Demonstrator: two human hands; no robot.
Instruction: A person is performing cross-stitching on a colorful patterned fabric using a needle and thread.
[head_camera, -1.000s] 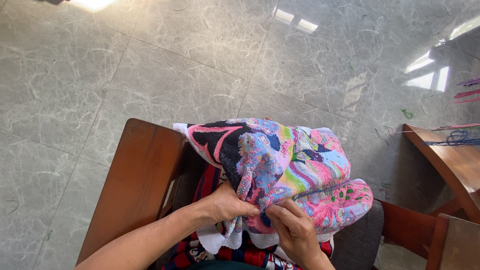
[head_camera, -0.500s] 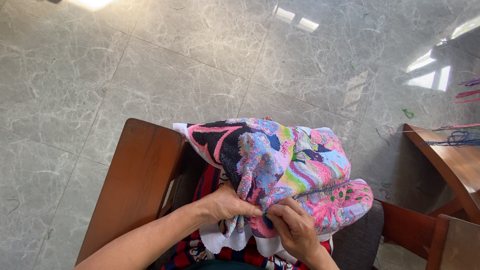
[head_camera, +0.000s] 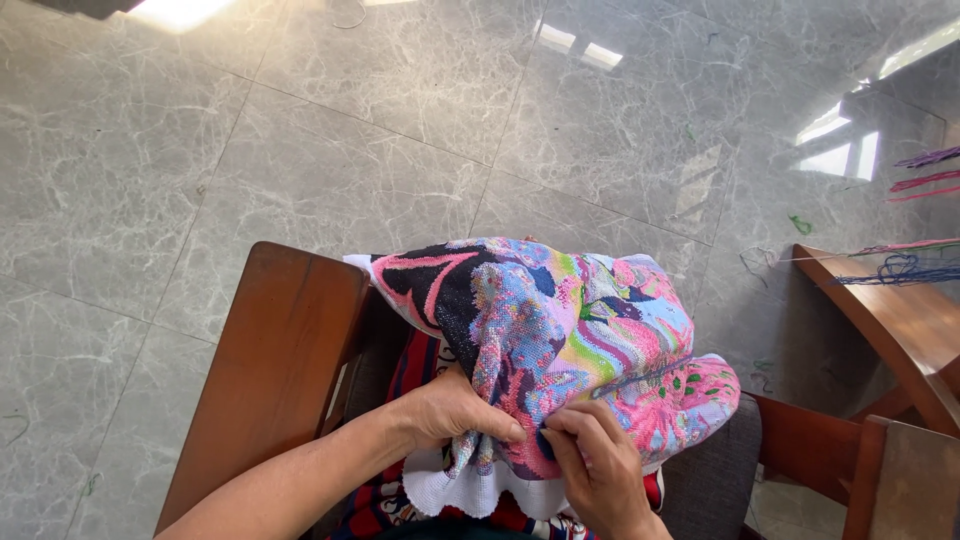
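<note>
Landmark: bunched multicoloured embroidered cloth (head_camera: 560, 340) on the person's lap, seen from above.

Progress, as a judgement: most of the cloth's visible face is already filled with dense stitching in pink, black, blue, green and lilac. A plain white unstitched border (head_camera: 460, 490) shows at the near edge of the cloth, under the hands. How much of the folded-under part is worked cannot be told. Stitching looks to be in hand at the near edge, so a good share is done and the remainder is unknown.

Left hand (head_camera: 455, 405): at the near-left edge of the cloth, fingers (head_camera: 505, 430) curled and clenched on a gathered fold, holding the fabric bunched.

Right hand (head_camera: 595, 465): at the near-right edge of the cloth, just beside the left hand, fingers (head_camera: 560, 435) pinched together against the fabric. A needle is too small to see; cannot tell if one is held. A thin dark thread (head_camera: 640, 378) runs across the cloth to the right of that hand.

Around the cloth: wooden armrest (head_camera: 270, 380) to its left, touching or nearly so. Grey seat cushion (head_camera: 715, 480) under its right side. Wooden tabletop (head_camera: 900, 320) well to its right, with loose blue and pink threads (head_camera: 905, 268) on it. Grey marble floor (head_camera: 300, 130) beyond.
</note>
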